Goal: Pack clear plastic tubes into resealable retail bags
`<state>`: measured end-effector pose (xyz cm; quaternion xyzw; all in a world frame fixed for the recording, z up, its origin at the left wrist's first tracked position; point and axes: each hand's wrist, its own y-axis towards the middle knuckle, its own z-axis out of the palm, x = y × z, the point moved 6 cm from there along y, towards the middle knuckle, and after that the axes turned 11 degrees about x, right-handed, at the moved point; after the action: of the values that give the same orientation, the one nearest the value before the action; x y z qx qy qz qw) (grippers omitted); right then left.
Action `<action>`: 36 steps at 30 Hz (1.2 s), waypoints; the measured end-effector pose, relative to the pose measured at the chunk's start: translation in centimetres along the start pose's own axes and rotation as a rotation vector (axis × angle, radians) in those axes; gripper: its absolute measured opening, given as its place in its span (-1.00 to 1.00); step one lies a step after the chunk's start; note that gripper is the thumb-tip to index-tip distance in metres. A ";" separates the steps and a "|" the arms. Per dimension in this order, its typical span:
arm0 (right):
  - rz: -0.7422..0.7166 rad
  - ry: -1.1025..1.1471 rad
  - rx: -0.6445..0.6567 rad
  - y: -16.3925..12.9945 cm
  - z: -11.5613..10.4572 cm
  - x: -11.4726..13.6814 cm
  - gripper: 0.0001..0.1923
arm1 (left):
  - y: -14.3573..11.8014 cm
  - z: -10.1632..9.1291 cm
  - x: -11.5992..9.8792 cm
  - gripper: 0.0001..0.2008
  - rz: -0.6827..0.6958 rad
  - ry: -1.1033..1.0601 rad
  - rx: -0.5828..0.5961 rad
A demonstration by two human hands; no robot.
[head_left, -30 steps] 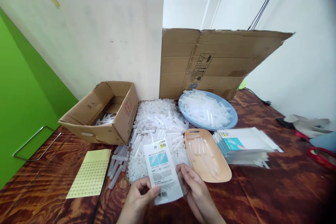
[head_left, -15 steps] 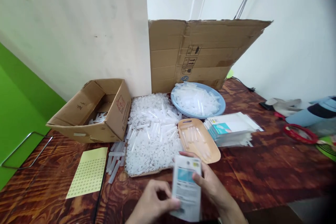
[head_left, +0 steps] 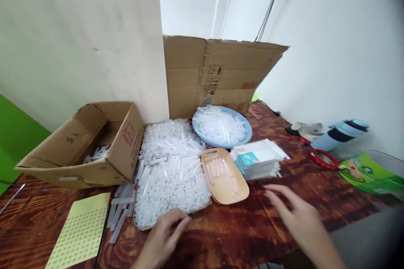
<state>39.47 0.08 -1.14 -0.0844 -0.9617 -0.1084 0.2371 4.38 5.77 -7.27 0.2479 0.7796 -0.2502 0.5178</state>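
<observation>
My left hand (head_left: 166, 233) is at the front edge of the tray of small clear-white plastic pieces (head_left: 176, 191). Its fingers are curled and the thumb tip meets the index finger, with nothing visible between them. To the right, my right hand (head_left: 298, 216) hovers over the bare wood with fingers apart, holding nothing. Nearest to it is a stack of white and teal printed packets (head_left: 252, 159). Between the hands, a tan oval tray (head_left: 241, 191) holds several clear plastic tubes (head_left: 221, 170). The packet I held earlier is out of sight.
An open cardboard box (head_left: 78, 147) stands left, beside loose tubes (head_left: 120, 210) and a yellow sticker sheet (head_left: 78, 229). Behind are a blue basin of tubes (head_left: 248, 136) and a cardboard sheet (head_left: 186, 75). A blue bottle (head_left: 337, 136), red tape roll (head_left: 323, 159) and green bag (head_left: 366, 172) lie right.
The printed packet has left both hands and is out of view. My hands have moved apart, the right one opening over the table. The camera view has turned right.
</observation>
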 end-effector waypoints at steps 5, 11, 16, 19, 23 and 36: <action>0.004 -0.291 0.461 8.7 11.8 6.2 -0.78 | -0.7 -2.6 0.2 -0.61 -0.021 -0.009 -0.134; -0.113 -0.282 0.474 8.9 12.7 5.6 -0.75 | -0.8 -2.3 1.3 -0.53 -0.020 -0.117 -0.282; -0.267 -0.193 -0.024 8.5 5.6 3.2 -0.63 | -0.8 -1.2 2.3 -0.54 -0.054 -0.062 -0.235; -0.098 -0.362 -0.097 8.2 4.2 0.4 -0.58 | -1.0 -1.3 2.7 -0.57 -0.082 -0.038 -0.214; -0.182 -0.358 -0.080 7.3 4.6 -0.3 -0.73 | -0.9 -2.0 3.0 -0.57 -0.088 -0.037 -0.206; -0.840 0.124 0.093 -1.6 12.1 16.0 -0.61 | 1.6 -1.9 3.8 -0.32 -0.214 -1.164 -0.280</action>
<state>19.85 3.36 -4.26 0.3323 -0.9003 -0.1570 0.2331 2.79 8.67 -10.37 -0.0800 0.4144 -0.2904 0.8588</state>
